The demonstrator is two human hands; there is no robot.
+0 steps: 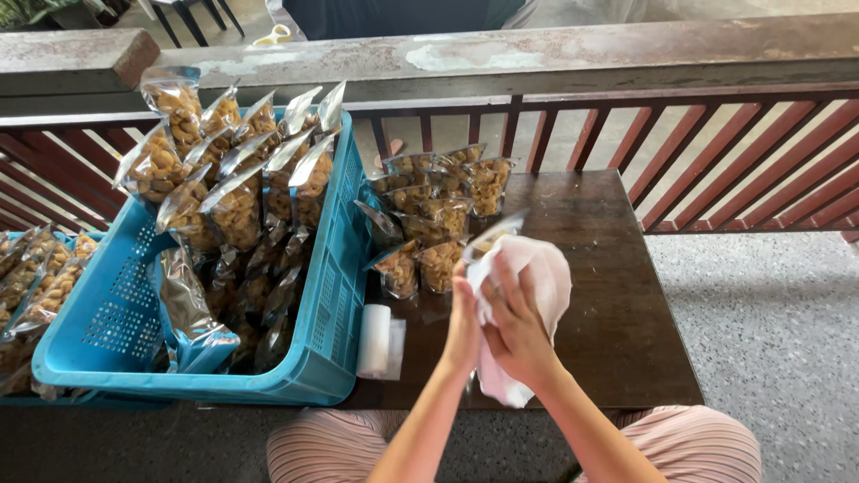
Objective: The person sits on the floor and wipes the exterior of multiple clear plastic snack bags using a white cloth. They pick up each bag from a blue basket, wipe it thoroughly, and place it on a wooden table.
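My right hand (517, 329) grips a white cloth (537, 286) and presses it around a clear snack bag (494, 234), whose top pokes out above the cloth. My left hand (463, 324) is against the cloth's left side, fingers closed along the bag. Both hands hover over the dark wooden table (617, 295). Just beyond them stands a cluster of clear bags of golden-brown snacks (438, 210) on the table.
A blue plastic crate (331, 295) full of upright snack bags fills the left. A white roll (374, 340) lies by the crate. More bags (36, 277) are at the far left. A red-brown railing (716, 152) runs behind the table.
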